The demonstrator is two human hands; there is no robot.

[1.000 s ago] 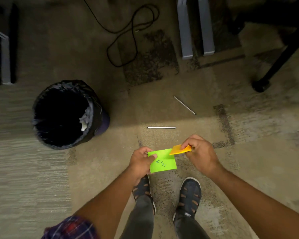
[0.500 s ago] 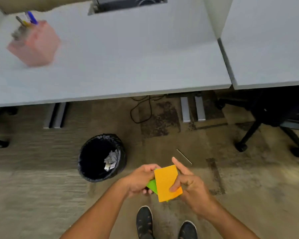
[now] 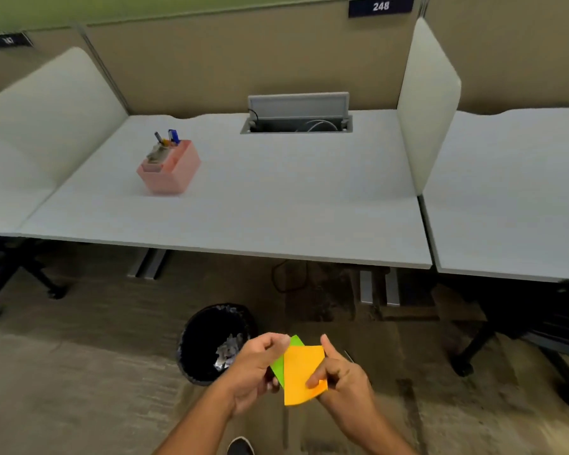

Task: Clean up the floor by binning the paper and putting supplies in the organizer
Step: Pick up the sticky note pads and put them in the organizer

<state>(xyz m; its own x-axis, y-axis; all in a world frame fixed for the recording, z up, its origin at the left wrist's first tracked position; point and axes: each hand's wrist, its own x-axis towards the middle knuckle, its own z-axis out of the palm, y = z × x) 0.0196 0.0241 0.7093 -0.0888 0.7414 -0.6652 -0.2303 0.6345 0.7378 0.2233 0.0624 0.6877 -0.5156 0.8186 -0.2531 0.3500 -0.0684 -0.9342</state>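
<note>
Gripping two notes, orange note [image 3: 302,372] over green note [image 3: 284,359]; both hands' fingers [image 3: 314,382] seemingly pinched.

organizer [image 3: 169,168] on desk [image 3: 243,208], bin [image 3: 211,343] below

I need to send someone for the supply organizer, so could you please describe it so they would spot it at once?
Start at the wide pale desk below the 248 sign. On its left half, apart from the open cable hatch, stands the pink organizer. It is the only coloured box on the desk, with pens sticking out of its top.
</note>
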